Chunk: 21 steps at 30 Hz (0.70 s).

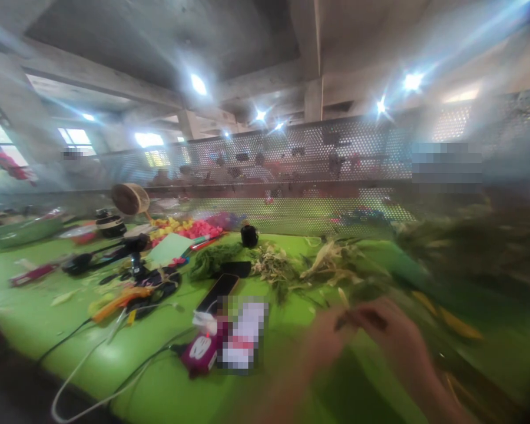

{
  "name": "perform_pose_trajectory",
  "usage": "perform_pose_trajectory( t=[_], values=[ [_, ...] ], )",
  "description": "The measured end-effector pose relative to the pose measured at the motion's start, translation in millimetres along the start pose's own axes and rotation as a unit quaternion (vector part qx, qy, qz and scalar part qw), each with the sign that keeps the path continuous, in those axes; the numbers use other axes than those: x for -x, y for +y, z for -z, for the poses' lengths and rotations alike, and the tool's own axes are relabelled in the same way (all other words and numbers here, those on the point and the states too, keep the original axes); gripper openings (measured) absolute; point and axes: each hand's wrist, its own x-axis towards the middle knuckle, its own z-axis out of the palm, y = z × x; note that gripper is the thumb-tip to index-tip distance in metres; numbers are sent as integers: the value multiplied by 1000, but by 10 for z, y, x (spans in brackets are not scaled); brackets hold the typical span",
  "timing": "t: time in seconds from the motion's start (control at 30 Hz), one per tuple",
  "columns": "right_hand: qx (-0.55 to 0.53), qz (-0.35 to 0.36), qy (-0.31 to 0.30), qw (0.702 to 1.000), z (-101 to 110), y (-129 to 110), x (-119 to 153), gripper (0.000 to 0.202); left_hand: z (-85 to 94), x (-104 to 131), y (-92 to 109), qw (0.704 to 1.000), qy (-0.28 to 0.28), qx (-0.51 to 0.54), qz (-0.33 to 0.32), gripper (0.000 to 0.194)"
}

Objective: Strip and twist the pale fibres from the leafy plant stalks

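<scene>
My left hand [329, 333] and my right hand [386, 324] meet over the green table at the lower right, fingers closed and pinched close together. A small pale leaf-like piece [343, 296] shows just above the left fingertips; blur hides whether it is gripped or lies behind. What the fingers hold is too smeared to name. Just beyond the hands lie loose pale and green artificial-looking leaves [331, 262] and a bunch of cream-green sprigs [274, 265].
Left of the hands are a dark phone [218, 292], a maroon box [201, 353] with cables, and an orange corded tool [121, 303]. Pink and yellow pieces [198, 228] are heaped farther back near a small fan [131, 199]. A perforated metal partition [265, 165] borders the table [176, 394].
</scene>
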Motion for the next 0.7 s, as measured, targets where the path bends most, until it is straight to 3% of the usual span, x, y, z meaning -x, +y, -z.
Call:
perform_pose_trajectory(
  t=[0.17,0.37,0.53,0.7],
  values=[
    [-28,-41,24,998,0,-36,2,25,-25,-22,12,991,29,127,14,31],
    [-13,18,27,999,-43,45,13,22,-2,-15,-17,976,53,187,101,34],
    [1,14,12,1000,-40,82,29,27,4,7,86,979,38,190,66,28],
    [18,12,45,999,-39,46,44,28,-2,5,104,974,52,213,57,27]
  ],
)
